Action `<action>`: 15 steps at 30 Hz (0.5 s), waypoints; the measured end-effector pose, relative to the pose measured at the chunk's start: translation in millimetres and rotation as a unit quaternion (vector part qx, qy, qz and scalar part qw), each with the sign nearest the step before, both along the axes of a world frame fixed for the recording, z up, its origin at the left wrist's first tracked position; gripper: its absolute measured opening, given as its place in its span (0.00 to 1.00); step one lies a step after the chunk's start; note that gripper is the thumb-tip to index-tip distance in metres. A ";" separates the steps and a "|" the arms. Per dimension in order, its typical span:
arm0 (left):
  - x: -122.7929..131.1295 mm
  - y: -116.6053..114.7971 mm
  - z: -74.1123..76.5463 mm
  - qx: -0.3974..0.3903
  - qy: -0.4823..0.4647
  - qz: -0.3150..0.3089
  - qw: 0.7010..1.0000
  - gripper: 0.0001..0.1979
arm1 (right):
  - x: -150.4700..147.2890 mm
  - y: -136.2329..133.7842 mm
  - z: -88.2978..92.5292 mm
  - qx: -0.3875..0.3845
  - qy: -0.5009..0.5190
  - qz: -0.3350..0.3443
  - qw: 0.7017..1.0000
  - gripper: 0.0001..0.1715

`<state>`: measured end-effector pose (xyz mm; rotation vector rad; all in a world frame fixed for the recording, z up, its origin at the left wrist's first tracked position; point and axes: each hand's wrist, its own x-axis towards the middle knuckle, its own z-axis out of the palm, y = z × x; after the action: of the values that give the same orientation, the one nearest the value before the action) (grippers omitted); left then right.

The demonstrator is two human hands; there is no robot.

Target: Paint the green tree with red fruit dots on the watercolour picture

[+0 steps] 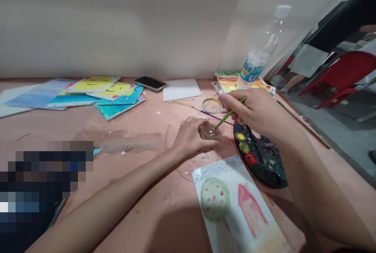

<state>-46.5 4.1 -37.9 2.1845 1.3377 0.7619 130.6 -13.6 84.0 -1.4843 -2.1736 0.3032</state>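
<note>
Left hand (pixel 190 137) is curled around a small glass cup (pixel 210 131), which stands on the pink table covering (pixel 164 178). Right hand (pixel 254 114) pinches a green brush (pixel 230 114) between thumb and fingers (pixel 235 106), tip down in the cup's cloudy water. A purple brush (pixel 216 117) runs just behind the cup, under the right hand. Paint palette (pixel 260 155) sits beside the cup — wells in several colours. Painted card (pixel 235 206) lies nearest the person — a tree and a house.
</note>
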 end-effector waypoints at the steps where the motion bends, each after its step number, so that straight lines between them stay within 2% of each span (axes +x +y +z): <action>1: 0.7 -0.4 -2.1 0.002 -0.005 -0.016 1.000 0.29 | 2.1 0.3 -2.8 -0.005 0.021 0.016 1.000 0.28; 3: 1.9 -1.4 -5.1 0.003 -0.020 -0.043 0.999 0.26 | 5.6 0.7 -7.8 -0.034 0.073 0.052 0.995 0.28; 6: 1.6 -1.9 -7.5 -0.005 -0.044 -0.054 0.998 0.28 | 8.5 2.2 -11.4 -0.084 0.113 0.086 0.986 0.28; 11: -0.9 3.4 -11.4 -0.024 -0.048 -0.085 0.995 0.26 | 9.1 5.0 -12.1 -0.083 0.102 0.091 0.987 0.28; 15: -3.0 10.0 -17.4 -0.045 -0.091 -0.106 0.989 0.34 | 10.9 3.0 -9.9 -0.123 0.048 0.125 0.983 0.22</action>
<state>-49.5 14.1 -55.3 2.0893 1.0121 0.7799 141.5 -10.6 74.1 -1.2868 -2.3086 0.7388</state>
